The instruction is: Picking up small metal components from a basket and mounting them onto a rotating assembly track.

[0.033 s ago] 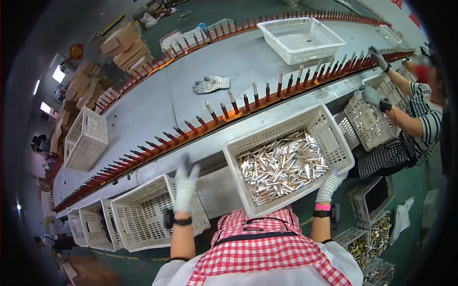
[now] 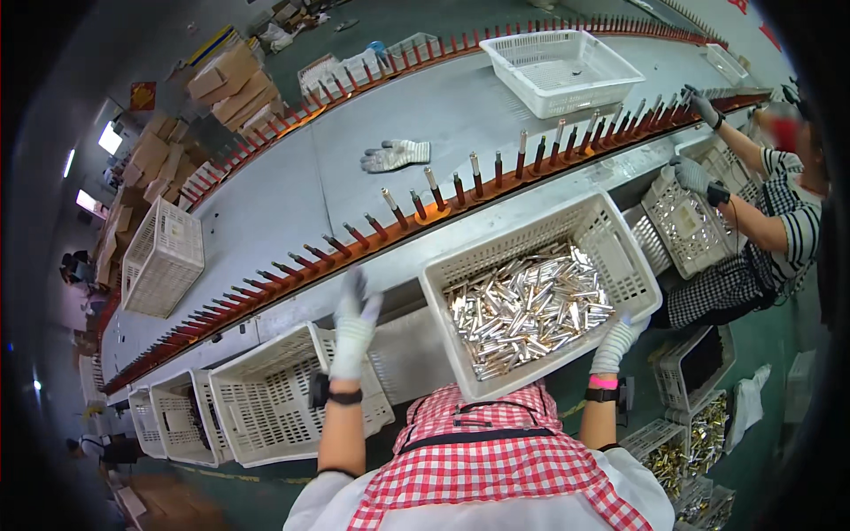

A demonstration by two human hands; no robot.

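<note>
A white plastic basket (image 2: 540, 367) full of loose shiny metal tubes (image 2: 527, 310) stands in front of me, tilted a little. Gloved in white and grey, my right hand (image 2: 613, 343) grips its near right rim, with some fingers hidden. My left hand (image 2: 356, 326), in the same kind of glove, is raised left of the basket with fingers apart and nothing in it. Its fingertips are blurred, close to the row of upright spindles (image 2: 379, 227) along the table edge. Several spindles carry silver tubes; others are bare.
A spare glove (image 2: 396, 156) lies on the grey table (image 2: 283, 203), with a white basket (image 2: 540, 97) beyond it. Another basket (image 2: 164, 257) stands at the left. A large basket (image 2: 266, 398) is below my left hand. A co-worker's gloved hand (image 2: 704, 108) reaches the spindles at right.
My left hand has risen slightly, away from me and a little to the right. The right hand stays at the basket's rim.
</note>
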